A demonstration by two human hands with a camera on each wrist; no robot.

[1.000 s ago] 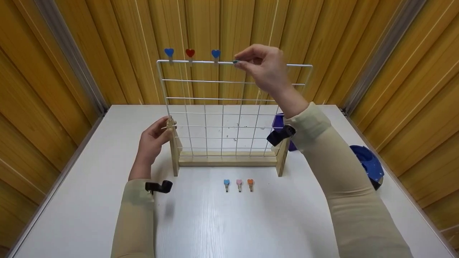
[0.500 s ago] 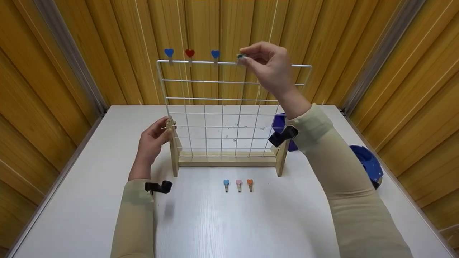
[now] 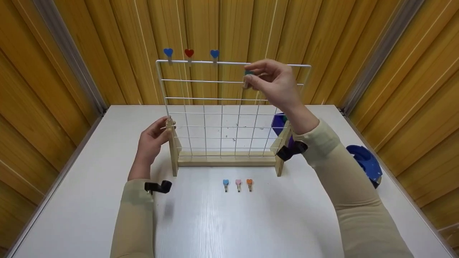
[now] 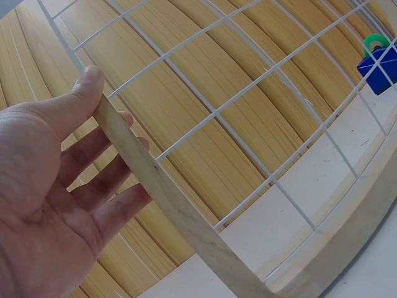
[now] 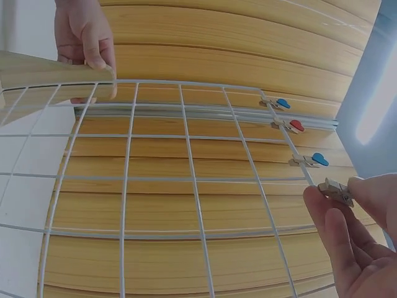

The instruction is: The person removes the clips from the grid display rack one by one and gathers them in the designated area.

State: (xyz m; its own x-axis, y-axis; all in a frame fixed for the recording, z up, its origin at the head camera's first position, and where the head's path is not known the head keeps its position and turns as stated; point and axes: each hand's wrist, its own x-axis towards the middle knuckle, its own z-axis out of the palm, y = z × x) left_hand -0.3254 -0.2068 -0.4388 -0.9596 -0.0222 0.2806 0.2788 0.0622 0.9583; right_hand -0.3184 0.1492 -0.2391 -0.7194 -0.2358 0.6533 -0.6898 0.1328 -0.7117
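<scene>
My right hand (image 3: 278,84) pinches a small wooden clothespin (image 5: 337,192) between thumb and fingers, in front of the upper part of a white wire grid (image 3: 222,82). A green top (image 3: 249,72) shows on this clothespin in the head view. My left hand (image 3: 152,141) holds the upper end of the grid's left wooden upright (image 4: 149,171), with thumb and fingers on either side. Clipped along the top wire are a blue heart clothespin (image 3: 168,52), a red one (image 3: 189,53) and another blue one (image 3: 214,53).
On the white table before the stand lie a light blue heart clothespin (image 3: 226,182), a pink one (image 3: 238,182) and an orange one (image 3: 250,182). A purple container (image 3: 278,123) stands behind the right upright. A dark blue object (image 3: 364,161) sits at the right.
From the top wire, my right hand has come down and a little right with the clothespin, which now points downward. My left hand has stayed on the upright.
</scene>
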